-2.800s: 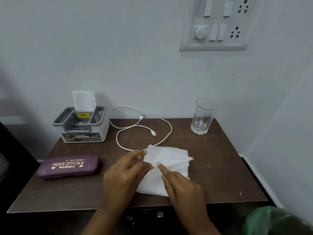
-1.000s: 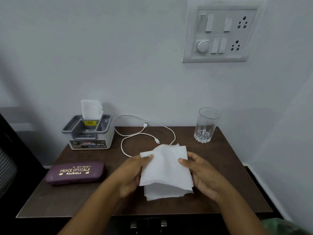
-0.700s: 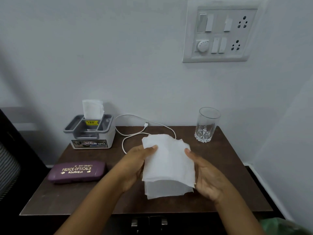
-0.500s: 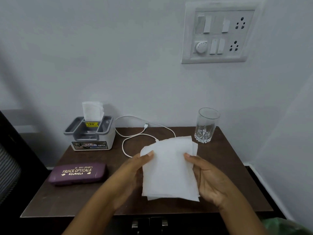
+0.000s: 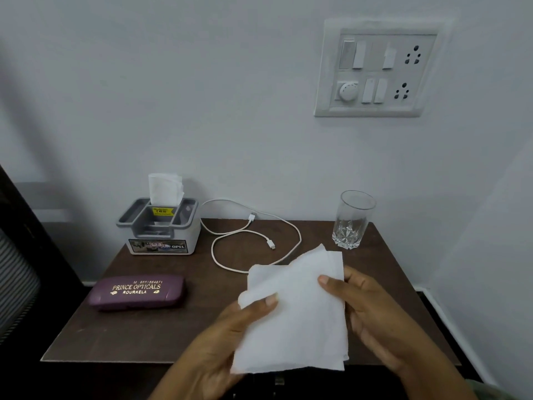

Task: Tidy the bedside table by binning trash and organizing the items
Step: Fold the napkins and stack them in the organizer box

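Surface: the dark brown top fills the lower middle of the frame. Its near edge is partly hidden behind the forearms and the folded tissue, and everything below that edge is too dark to read.
Switch panel: white, on the wall at upper right, with rockers, a dial and two sockets, all slightly soft.
Folded tissue: white, lower centre, held off the surface between both hands. How many layers it has cannot be told.
Left hand: lower centre, thumb pressed on the tissue's left edge and fingers tucked underneath out of sight, pinching it. The forearm is cut off by the bottom border.
Right hand: lower right, thumb on the tissue's upper right edge and fingers hidden behind the sheet, pinching it.
Organiser box: grey and white, middle left at the back. An upright tissue stands in its centre slot. Only "OPEL" is legible on the label.
Spectacle case: purple and closed, left of the hands.
Cable: white and looped, centre. Its nearest bend is hidden behind the folded tissue.
Glass: clear and upright, at the back right. Its contents cannot be told.
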Tool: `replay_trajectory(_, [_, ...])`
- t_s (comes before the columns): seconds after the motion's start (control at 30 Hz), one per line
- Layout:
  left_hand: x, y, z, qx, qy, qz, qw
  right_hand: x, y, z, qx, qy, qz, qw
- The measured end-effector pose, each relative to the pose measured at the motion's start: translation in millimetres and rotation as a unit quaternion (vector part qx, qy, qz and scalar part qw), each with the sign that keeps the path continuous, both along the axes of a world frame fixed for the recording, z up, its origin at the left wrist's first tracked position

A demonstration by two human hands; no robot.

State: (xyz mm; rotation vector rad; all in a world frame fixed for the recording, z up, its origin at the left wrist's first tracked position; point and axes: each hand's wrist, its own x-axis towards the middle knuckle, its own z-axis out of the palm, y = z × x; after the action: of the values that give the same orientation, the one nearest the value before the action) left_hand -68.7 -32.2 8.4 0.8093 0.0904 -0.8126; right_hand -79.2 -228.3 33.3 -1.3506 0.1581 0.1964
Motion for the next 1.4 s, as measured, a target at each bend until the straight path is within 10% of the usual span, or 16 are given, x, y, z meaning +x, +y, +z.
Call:
replay_trajectory(0.17, [0.6,-10.0,9.0,-0.125,0.122,0.005,0.985,-4.8,5.6,-1.4,0.014,0.011,-0.007,1.000])
replay_trajectory(0.4, [-9.0,-1.5,-3.8,-0.125,0.036,-0.004,0.991,-4.7,9.4,7.0,-0.014,-0.017,-0.003,1.000])
replay_trajectory(0.73, [-5.2,3.1,-5.5,0.080,-0.050,0.049,0.994,-13.8,12.5,-12.7,0.092,0.063,0.027,0.993])
replay_trajectory(1.4, [2.0,23.6,-11.9,0.150,-0.148,0.005,0.978,-14.5,7.5,-21.0,0.062,-0.018,0.034,0.997])
